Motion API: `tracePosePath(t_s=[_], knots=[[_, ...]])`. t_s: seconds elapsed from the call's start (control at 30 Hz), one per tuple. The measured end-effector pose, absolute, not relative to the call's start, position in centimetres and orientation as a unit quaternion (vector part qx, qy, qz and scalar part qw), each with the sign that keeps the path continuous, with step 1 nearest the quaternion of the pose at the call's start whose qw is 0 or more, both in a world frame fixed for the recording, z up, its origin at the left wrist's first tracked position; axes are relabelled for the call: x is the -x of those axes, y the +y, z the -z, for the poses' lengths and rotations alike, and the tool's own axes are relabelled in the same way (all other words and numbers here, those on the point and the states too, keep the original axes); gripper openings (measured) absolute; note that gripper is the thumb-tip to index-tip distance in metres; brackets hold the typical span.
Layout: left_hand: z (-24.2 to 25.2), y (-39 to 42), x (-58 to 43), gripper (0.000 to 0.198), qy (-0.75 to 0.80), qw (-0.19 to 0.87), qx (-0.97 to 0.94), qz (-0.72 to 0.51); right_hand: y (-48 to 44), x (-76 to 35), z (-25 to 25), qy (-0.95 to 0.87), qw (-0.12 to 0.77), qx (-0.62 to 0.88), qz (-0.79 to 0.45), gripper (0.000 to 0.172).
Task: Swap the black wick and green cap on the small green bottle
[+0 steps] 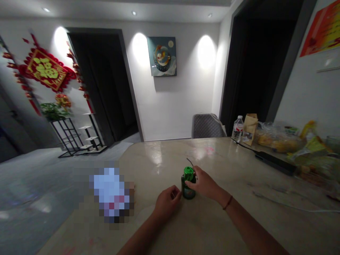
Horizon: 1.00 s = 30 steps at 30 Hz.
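A small dark glass bottle (188, 189) stands upright on the pale stone table (156, 156), just in front of the person. Its long axis runs straight up from the tabletop, with a ribbed green cap (188, 173) at the top and a label low on the body. The right hand (204, 183) comes in from the picture's right, its partly closed fingers (190, 184) reaching across the bottle just below the cap and appearing to hold it. The left hand (167, 203) sits just beside the bottle's lower body with its fingers curled, but I cannot tell whether it grips the glass. A thin dark wire (190, 162) rises behind the cap. The cap's ribs give fingertips something to bite on, while a palm around the body would steady the bottle well. Farther along the table lie a black power strip (275, 163), a plastic water bottle (238, 129), a paper bag (250, 129) and bags of food (278, 139). A blurred patch (111, 194) left of the hands cannot be made out.
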State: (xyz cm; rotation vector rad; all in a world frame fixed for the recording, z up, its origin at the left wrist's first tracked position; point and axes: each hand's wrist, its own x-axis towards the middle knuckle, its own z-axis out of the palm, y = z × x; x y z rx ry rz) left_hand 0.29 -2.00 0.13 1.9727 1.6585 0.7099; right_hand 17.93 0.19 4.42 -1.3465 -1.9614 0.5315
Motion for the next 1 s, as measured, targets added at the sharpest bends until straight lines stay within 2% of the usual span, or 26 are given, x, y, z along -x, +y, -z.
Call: tracePosePath(t_s=[0.17,0.3,0.4,0.5,0.6,0.7,0.87,1.0], knots=[[-0.6,-2.6,-0.5,0.016,0.593,0.178,-0.762,-0.191,-1.2,-18.4,-6.3,-0.784,0.276,0.528,-0.173,0.033],[-0.8,-3.0,-0.7,0.013,0.583,0.166,-0.771,-0.192,-1.5,-18.9,-6.5,-0.789,0.269,0.524,-0.171,0.053],[-0.7,-3.2,-0.8,0.019,0.580,0.153,-0.773,-0.207,-1.7,-19.1,-6.7,-0.791,0.296,0.514,-0.151,0.063],[-0.8,-3.3,-1.0,0.033,0.578,0.137,-0.777,-0.210,-1.7,-19.0,-7.1,-0.788,0.315,0.516,-0.117,0.058],[-1.0,-3.3,-1.3,0.038,0.577,0.134,-0.780,-0.200,-1.7,-18.8,-7.7,-0.783,0.316,0.528,-0.086,0.055],[-1.0,-3.3,-1.7,0.039,0.572,0.142,-0.781,-0.205,-1.8,-18.6,-8.0,-0.782,0.297,0.543,-0.067,0.056],[-0.2,-3.1,-2.5,0.048,0.579,0.125,-0.764,-0.256,-2.2,-18.2,-8.5,-0.793,0.250,0.552,-0.065,0.035],[-0.1,-3.0,-3.2,0.058,0.599,0.120,-0.741,-0.280,-2.6,-17.8,-8.7,-0.782,0.239,0.573,-0.052,0.037]])
